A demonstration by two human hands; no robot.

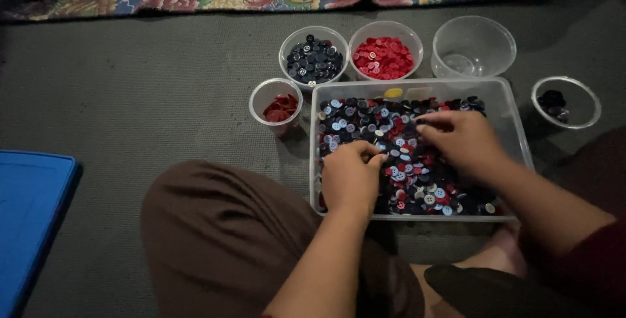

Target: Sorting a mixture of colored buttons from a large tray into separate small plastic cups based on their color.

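A clear rectangular tub [515, 129] on the grey floor holds a heap of mixed buttons [417, 174] in red, light blue, dark and white. My left hand [351, 176] rests curled on the heap at the tub's left side, fingers closed as if pinching buttons; what it holds is hidden. My right hand [462, 141] lies palm down on the heap further right, its fingertips spread and touching buttons near the middle.
Beyond the tub stand a bowl of dark blue buttons [314, 58], a bowl of red buttons [383, 57] and a bare clear bowl [473, 47]. A small cup of dark red buttons [277, 106] is left, a bowl with few black buttons [565, 101] right. Blue lid [29, 214] far left; my knee [222, 227] in front.
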